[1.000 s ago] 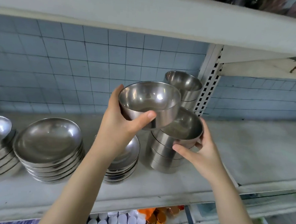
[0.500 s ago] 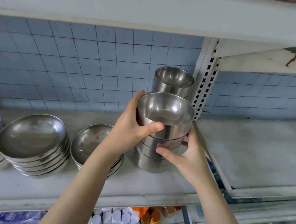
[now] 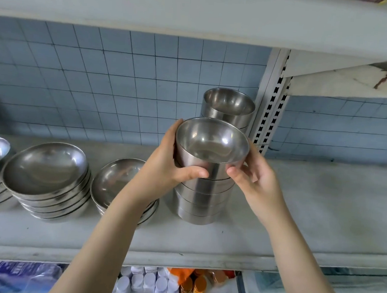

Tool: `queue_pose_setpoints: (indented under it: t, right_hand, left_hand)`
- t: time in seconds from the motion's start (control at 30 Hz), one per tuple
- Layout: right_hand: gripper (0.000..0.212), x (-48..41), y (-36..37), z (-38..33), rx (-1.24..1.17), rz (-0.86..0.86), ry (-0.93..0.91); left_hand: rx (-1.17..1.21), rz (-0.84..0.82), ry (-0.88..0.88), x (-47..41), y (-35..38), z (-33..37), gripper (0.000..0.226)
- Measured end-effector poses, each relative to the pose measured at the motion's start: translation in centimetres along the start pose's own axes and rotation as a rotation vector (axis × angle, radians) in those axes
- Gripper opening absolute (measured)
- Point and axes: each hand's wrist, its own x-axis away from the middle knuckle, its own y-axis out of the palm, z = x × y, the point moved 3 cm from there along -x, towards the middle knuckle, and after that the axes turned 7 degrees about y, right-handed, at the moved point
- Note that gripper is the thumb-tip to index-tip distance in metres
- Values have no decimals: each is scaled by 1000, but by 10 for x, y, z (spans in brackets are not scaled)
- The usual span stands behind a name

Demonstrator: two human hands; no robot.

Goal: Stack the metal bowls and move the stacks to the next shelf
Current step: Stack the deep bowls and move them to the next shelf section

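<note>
Since a second ago the bowl point(image 3: 212, 143) has come down from mid-air and now sits nested atop the stack point(image 3: 201, 199) on the shelf point(image 3: 227, 240), beside the slotted post point(image 3: 271, 101). Left hand point(image 3: 168, 167) grips its left wall, thumb in front. Right hand point(image 3: 256, 180) curls round its right side.

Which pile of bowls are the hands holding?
The front stack of deep bowls: the left hand and right hand grip only that one.
</note>
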Motion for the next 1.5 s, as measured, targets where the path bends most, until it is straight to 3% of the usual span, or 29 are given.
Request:
queue_pose_setpoints:
  t: [0.27,0.37,0.5,0.6,0.77,0.87,0.93,1.03,1.2,1.33,1.43,1.5]
  right_hand:
    - [71,-4,-2,0,8,-20,8]
    - [72,-4,-3,2,-24,-44,38]
    - [88,-4,-3,15,-265,-64,398]
    - [78,-4,0,29,-330,-106,574]
    - [53,-7,4,35,-406,-104,668]
    - [57,-7,3,38,-437,-139,701]
    - [52,-7,3,38,-454,-145,702]
    - [62,0,3,39,-462,-102,718]
    - [67,32,11,22,-495,-27,693]
    - [99,70,18,-1,-444,11,664]
    - [85,102,24,-17,-405,36,631]
    - [99,122,27,-22,-386,48,642]
  left_hand:
    - [-6,6,9,-2,2,0,112]
    - [63,32,-21,3,11,-10,122]
    - [189,121,-156,41,38,-34,114]
    - [240,183,-265,69,64,-45,113]
    - [520,364,-514,78,72,-68,107]
    - [618,385,-567,70,66,-72,59]
    - [601,357,-566,63,67,-68,48]
    - [534,288,-535,69,66,-60,53]
    - [474,205,-520,87,53,-34,97]
    - [469,139,-486,118,41,-23,114]
    - [505,67,-472,142,35,-16,112]
    - [544,33,-456,154,34,-10,106]
